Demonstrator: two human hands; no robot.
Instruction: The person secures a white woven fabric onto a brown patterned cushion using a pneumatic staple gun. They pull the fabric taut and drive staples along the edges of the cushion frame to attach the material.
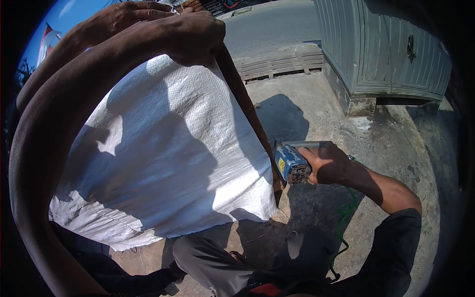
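Observation:
A white woven plastic sheet (198, 133) hangs over a brown wooden frame (247, 109), covering most of it. My left arm arches across the left side, and my left hand (195, 37) is closed at the upper corner, gripping the sheet by the frame's edge. My right hand (329, 164) is wrapped round a blue air stapler (292, 162) with a dark, worn end. The stapler's head is up against the lower part of the frame's right side. Behind my left arm, another person's hand (126, 15) rests at the top of the frame.
A green coiled hose (344, 225) hangs below my right forearm. At the back right stands a grey-green metal cabinet (381, 54) on short blocks. A slatted grate (282, 65) borders the road (277, 24). My bent knee (203, 260) is under the sheet's lower edge.

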